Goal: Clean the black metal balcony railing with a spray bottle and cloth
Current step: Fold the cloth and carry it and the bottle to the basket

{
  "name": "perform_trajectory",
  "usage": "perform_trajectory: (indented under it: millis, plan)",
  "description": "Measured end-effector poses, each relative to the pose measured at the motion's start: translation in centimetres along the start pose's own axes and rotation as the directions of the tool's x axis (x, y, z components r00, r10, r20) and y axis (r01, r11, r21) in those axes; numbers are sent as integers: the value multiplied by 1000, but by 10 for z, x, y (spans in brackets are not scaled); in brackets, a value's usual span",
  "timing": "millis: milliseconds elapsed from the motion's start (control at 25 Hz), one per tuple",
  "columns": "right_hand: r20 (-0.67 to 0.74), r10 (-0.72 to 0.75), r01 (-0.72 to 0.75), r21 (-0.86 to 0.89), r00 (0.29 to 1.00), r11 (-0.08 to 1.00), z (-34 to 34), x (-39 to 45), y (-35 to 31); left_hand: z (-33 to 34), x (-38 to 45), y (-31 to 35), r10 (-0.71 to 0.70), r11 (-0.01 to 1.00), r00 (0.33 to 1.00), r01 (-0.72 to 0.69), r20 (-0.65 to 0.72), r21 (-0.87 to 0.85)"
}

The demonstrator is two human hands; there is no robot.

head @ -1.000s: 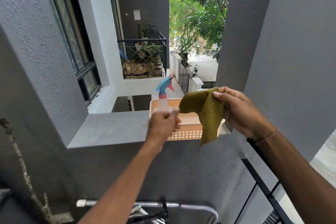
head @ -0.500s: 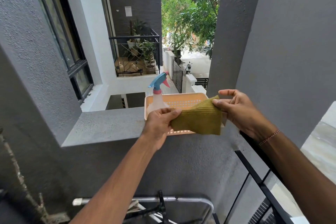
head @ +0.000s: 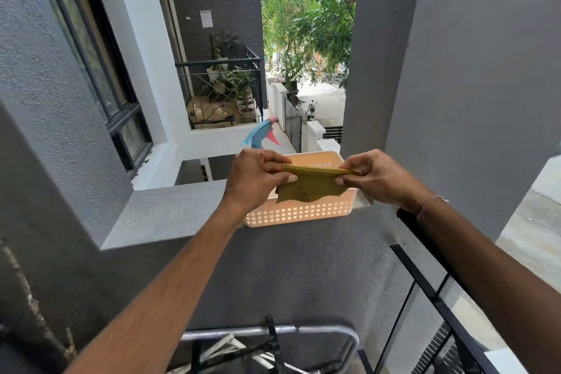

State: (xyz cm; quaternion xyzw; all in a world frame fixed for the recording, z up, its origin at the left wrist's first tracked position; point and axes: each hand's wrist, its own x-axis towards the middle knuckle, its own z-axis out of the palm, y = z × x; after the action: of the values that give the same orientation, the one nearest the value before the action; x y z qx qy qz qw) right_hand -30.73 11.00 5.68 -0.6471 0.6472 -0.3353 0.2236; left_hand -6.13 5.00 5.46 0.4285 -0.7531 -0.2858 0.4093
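Observation:
An olive-green cloth [head: 311,188] is stretched between my two hands above a peach plastic basket [head: 299,212] that sits on the grey ledge. My left hand [head: 256,174] pinches the cloth's left end and my right hand [head: 375,177] pinches its right end. Behind my left hand stands a spray bottle [head: 261,134] with a blue head and pink trigger; its body is hidden. The black metal railing [head: 431,294] slopes down at the lower right, under my right forearm.
The grey concrete ledge [head: 170,212] runs left from the basket to a textured grey wall with a black-framed window [head: 100,70]. A grey pillar [head: 376,55] rises behind my right hand. A metal-framed rack [head: 273,334] stands below. Beyond the ledge is an open drop.
My left hand has taken hold of the cloth's left end. Both hands have pulled it out flat and taut between them, and the view has tilted slightly downward.

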Motion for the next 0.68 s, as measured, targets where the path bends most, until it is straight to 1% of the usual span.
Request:
perform_trajectory:
  millis: [120,240,320,400,480,520,600,680]
  plan:
    - [61,6,-17,172,998,985,-12,7,-1,-3,9,0,17,1000,995,-15,-94,24]
    - [119,-3,-46,411,993,910,-15,13,1,-3,15,1,8,1000,988,-11,-156,-20]
    - [92,-5,-43,509,996,859,-14,18,3,1,18,1,4,1000,983,-6,-181,-10]
    - [21,21,-29,540,1000,841,-14,25,4,5,23,2,-12,1000,980,13,-201,-1]
    - [-60,45,-8,516,997,857,-14,34,8,11,28,0,-25,999,982,19,-189,-31]
    - [-101,56,-1,474,993,880,-13,38,10,16,31,-1,-34,998,985,26,-170,-54]
    - [-188,64,0,322,980,947,-10,49,15,30,36,-4,-64,996,988,54,-143,-70]
    - [-281,50,-16,122,958,992,-4,60,20,48,43,-7,-67,998,986,70,-154,12]
